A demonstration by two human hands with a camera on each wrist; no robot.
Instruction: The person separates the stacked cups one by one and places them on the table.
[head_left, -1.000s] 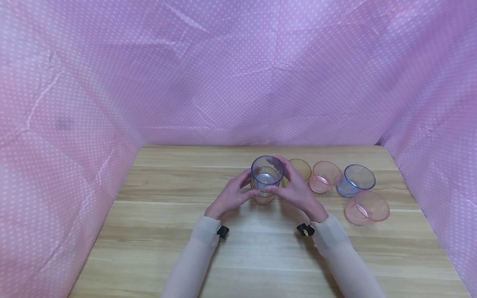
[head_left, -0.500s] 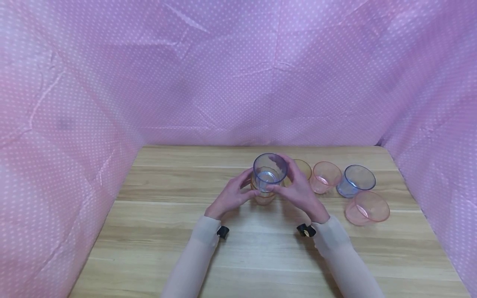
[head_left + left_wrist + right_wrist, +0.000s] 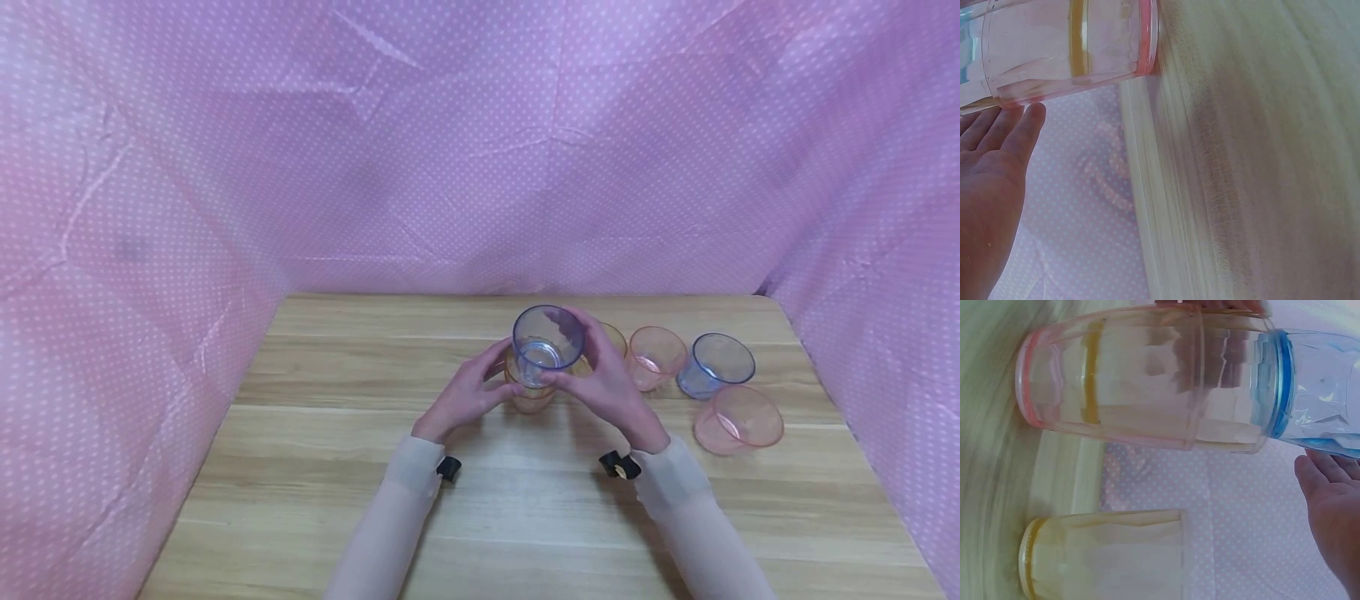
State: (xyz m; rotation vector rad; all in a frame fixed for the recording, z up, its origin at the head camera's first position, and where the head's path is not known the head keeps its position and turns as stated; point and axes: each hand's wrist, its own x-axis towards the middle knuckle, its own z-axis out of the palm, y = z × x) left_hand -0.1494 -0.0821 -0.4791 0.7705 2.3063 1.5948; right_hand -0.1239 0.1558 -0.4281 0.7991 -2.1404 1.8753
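Observation:
A clear blue cup [image 3: 1325,387] is in my right hand [image 3: 609,387], thumb at the near side and fingers round the far side. Its thick blue base sits right at the mouth of a small stack. That stack is a pink cup [image 3: 1141,381] with a yellow cup [image 3: 1091,375] nested inside, standing upright on the wooden table [image 3: 330,467]. My left hand [image 3: 467,390] holds the stack from the left, thumb in front. In the left wrist view, its fingers [image 3: 1022,128] lie along the pink cup's wall.
Just right of the stack stands a yellow cup [image 3: 1110,562], partly behind my right hand in the head view. Further right are a pink cup [image 3: 656,360], a blue cup [image 3: 716,367] and a second pink cup [image 3: 738,421] nearer the front. Pink dotted cloth [image 3: 480,167] surrounds the table.
My right hand has raised the blue cup out of the stack and shifted it slightly right. My left hand and the lower cups have stayed in place.

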